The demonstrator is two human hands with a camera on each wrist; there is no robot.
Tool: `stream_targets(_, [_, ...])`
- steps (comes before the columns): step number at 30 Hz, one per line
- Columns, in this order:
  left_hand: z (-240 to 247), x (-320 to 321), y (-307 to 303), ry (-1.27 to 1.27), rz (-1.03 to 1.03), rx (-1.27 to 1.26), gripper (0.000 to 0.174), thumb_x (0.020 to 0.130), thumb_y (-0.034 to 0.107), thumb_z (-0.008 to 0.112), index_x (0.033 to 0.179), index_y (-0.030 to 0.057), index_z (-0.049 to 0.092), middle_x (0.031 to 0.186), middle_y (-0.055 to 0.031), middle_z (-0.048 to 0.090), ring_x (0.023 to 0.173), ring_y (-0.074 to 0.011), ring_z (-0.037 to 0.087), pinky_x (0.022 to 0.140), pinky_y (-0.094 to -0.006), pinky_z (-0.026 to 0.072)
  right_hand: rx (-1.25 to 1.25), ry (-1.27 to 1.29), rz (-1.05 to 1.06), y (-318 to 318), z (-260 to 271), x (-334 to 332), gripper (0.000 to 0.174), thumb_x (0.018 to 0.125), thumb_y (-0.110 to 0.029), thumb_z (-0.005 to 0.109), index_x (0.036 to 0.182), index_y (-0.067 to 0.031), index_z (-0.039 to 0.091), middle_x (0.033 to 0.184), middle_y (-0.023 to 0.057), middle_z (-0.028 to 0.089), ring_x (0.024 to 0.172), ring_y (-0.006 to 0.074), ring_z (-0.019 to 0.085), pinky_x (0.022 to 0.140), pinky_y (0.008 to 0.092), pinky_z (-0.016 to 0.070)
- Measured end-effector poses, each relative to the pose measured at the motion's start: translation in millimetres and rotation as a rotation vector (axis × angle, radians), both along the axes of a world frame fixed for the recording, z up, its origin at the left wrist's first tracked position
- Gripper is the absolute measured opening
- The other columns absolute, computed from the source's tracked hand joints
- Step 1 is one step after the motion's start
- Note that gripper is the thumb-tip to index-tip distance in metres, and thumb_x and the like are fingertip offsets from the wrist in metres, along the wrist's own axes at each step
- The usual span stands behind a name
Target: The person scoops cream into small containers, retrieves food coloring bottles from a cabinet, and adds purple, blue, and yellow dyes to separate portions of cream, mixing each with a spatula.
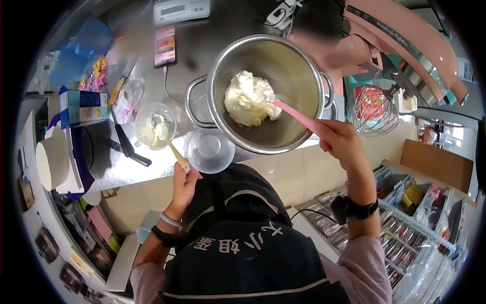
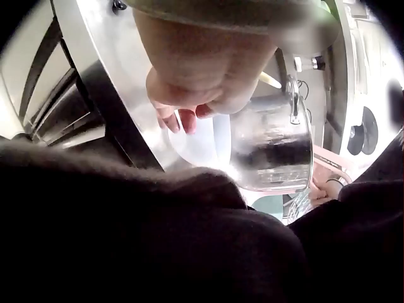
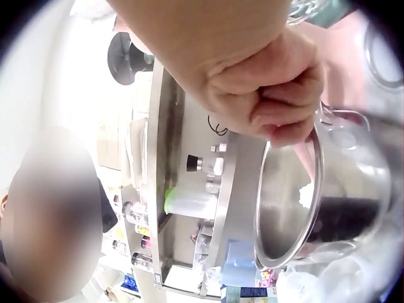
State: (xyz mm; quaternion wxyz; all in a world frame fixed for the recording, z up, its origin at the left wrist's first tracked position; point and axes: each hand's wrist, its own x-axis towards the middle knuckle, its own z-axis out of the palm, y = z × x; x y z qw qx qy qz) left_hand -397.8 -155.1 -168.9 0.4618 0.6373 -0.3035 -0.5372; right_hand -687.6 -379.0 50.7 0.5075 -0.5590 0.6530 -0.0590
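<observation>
My right hand [image 1: 340, 142] grips the handle of a pink spatula [image 1: 298, 115], its blade end in a mound of white whipped cream [image 1: 248, 99]. The cream sits toward the left inside a large two-handled steel pot [image 1: 298, 76]. In the right wrist view, curled right-hand fingers [image 3: 284, 104] are over the pot rim. At the table's front edge my left hand [image 1: 185, 186] holds a pale yellow-handled spatula [image 1: 177, 156]. Its far end reaches into a small clear bowl [image 1: 138, 133] with more white cream [image 1: 158, 126]. Another clear plastic bowl [image 1: 210, 147] stands between that bowl and the pot.
A pink stand mixer [image 1: 405, 35] with a wire whisk [image 1: 375, 111] is at the right. A phone [image 1: 165, 45] on a cable lies behind the small bowl, near a white scale [image 1: 181, 10]. Left stand a blue-white carton [image 1: 83, 107] and a black-handled knife [image 1: 129, 144].
</observation>
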Motion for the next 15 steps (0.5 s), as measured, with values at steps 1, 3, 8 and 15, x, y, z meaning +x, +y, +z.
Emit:
stream_targets(1, [3,-1,-2,-0.004,0.013,0.002,0.034,0.091,0.000,0.050,0.120,-0.0020,0.033,0.085,-0.0069,0.053,0.076,-0.0124,0.057,0.069,-0.0251,0.0500,-0.050,0.036,0.018,1,1,-4,0.024,0.089,-0.018,0.057,0.100,0.0006,0.068,0.054,0.0008,0.053,0.050,0.0069,0.047,0.045,0.0252,0.0369])
stream_targets(3, [9,-4,-10,0.020,0.055,-0.040,0.038,0.092,0.002,0.049,0.125,-0.0019,0.031,0.090,-0.0072,0.053,0.081,-0.0131,0.059,0.072,-0.0260,0.0511,-0.103,0.069,0.035,7,-4,-9,0.023,0.088,-0.018,0.058,0.101,-0.0005,0.068,0.054,0.0034,0.055,0.049,0.0085,0.050,0.045,0.0259,0.0377])
stream_targets(8, [9,-2,-15,0.054,0.067,0.033,0.043,0.092,0.004,0.050,0.129,-0.0030,0.029,0.113,-0.0109,0.047,0.097,-0.0168,0.056,0.078,-0.0273,0.0515,-0.898,0.487,0.631,19,8,9,0.021,0.082,-0.017,0.065,0.102,-0.0122,0.068,0.062,0.0140,0.059,0.053,0.0293,0.059,0.048,0.0367,0.0445])
stream_targets(15, [13,0,29,-0.031,-0.127,0.031,0.068,0.088,0.010,0.059,0.140,-0.0038,0.017,0.136,-0.0194,0.032,0.122,-0.0294,0.044,0.095,-0.0352,0.0452,-0.815,0.663,0.569,24,33,25,0.017,0.082,-0.013,0.064,0.098,-0.0109,0.068,0.065,0.0144,0.060,0.058,0.0328,0.059,0.052,0.0389,0.0456])
